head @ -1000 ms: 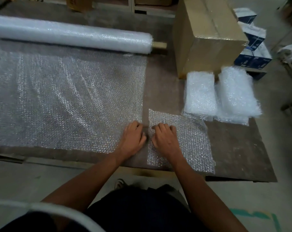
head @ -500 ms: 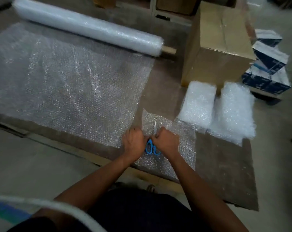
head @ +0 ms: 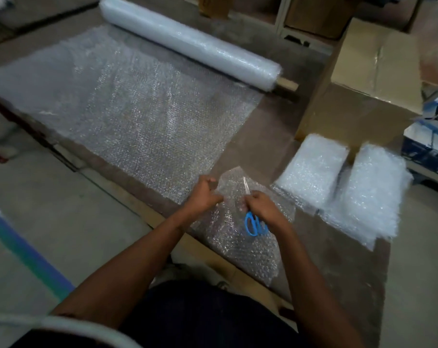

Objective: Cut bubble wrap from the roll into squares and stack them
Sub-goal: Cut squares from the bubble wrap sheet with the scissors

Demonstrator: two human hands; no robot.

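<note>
A roll of bubble wrap [head: 188,41] lies across the back of the brown table [head: 338,259], with a long sheet [head: 127,106] unrolled toward me. A cut strip of bubble wrap [head: 240,237] lies at the table's front edge. My left hand [head: 204,195] pinches the strip's lifted left edge. My right hand [head: 262,209] grips blue-handled scissors [head: 253,222], blades pointing away over the strip. Two stacks of cut squares [head: 310,172] [head: 371,194] sit to the right.
A large cardboard box [head: 358,96] stands behind the stacks. Blue and white cartons [head: 431,131] sit at the far right. Shelving with boxes runs along the back. A blue and white tube [head: 24,249] crosses the lower left over the concrete floor.
The view swung left and tilted. My right hand picked up the scissors from the strip and raised them; my left hand lifted the strip's left edge off the table.
</note>
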